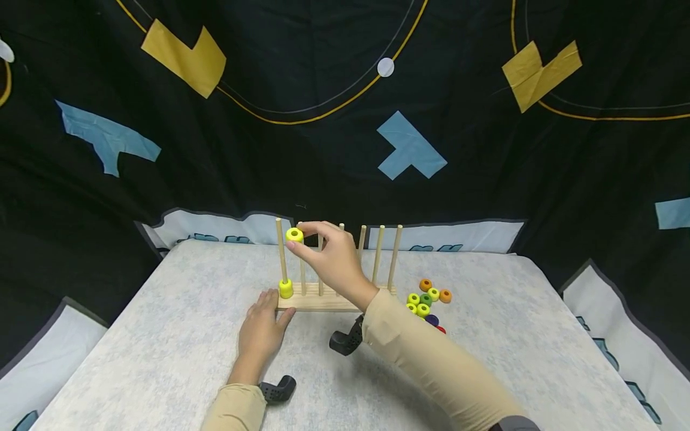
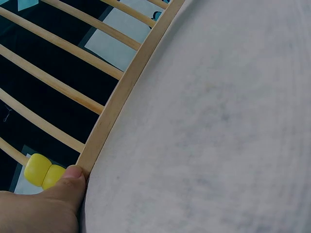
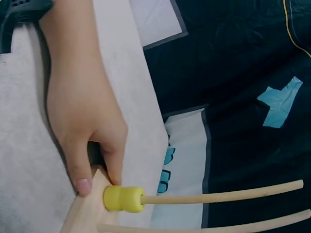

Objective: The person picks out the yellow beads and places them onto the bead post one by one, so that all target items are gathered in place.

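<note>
Your right hand [image 1: 336, 257] up high, pinching yellow bead [image 1: 294, 239] between thumb and finger, just beside top of leftmost peg [image 1: 282, 251]. Your left hand [image 1: 262, 329] grips left end of wooden rack [image 1: 318, 304], thumb at front edge. Two stacked beads [image 3: 124, 199], yellow, sit low on leftmost peg. Loose beads [image 1: 426, 301] lie right of rack on table [image 1: 512, 335].

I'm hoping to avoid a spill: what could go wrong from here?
The right hand pinches a yellow bead, which could slip out and roll away. In the head view the bead appears close to two pegs, so it might knock one. The left hand holds just one end of the wooden base, so a bump might twist it.
</note>
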Motion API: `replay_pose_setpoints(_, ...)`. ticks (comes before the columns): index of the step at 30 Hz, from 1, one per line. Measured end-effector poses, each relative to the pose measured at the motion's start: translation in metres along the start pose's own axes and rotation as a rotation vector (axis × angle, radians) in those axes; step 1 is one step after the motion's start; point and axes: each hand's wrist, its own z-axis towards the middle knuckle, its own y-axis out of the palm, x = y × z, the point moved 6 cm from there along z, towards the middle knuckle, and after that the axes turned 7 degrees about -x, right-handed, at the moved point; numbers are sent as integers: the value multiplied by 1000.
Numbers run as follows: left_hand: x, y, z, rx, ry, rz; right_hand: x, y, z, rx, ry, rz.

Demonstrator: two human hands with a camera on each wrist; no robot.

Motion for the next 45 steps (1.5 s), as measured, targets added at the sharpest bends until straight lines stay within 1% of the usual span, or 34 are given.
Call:
replay_pose_setpoints(3, 1, 0, 0, 7, 1, -4, -2, 2, 8, 1, 15, -29)
replay_pose_setpoints(9, 0, 1, 1, -5, -9, -5, -9, 7, 24, 1, 31, -63)
replay_pose_setpoints(12, 1, 1, 1, -4, -7, -3, -12, 9, 31, 3, 26, -122)
replay_pose_setpoints(15, 1, 1, 1, -3, -5, 2, -15, 12, 37, -12, 20, -198)
replay_pose_setpoints(19, 1, 1, 0, -6, -5, 8, -15, 16, 42, -39, 37, -272)
replay_pose_setpoints(26, 0, 1, 1, -8, -3, 5, -13, 21, 47, -74, 77, -274)
replay_pose_setpoints(32, -1, 0, 2, -16, -11, 7, -13, 24, 48, -105, 95, -283)
replay_pose_setpoints(38, -2, 0, 2, -19, -22, 4, -12, 25, 49, -126, 100, -296)
replay_pose_setpoints(45, -1, 1, 3, -16, -18, 3, -10, 25, 50, -122, 91, -298)
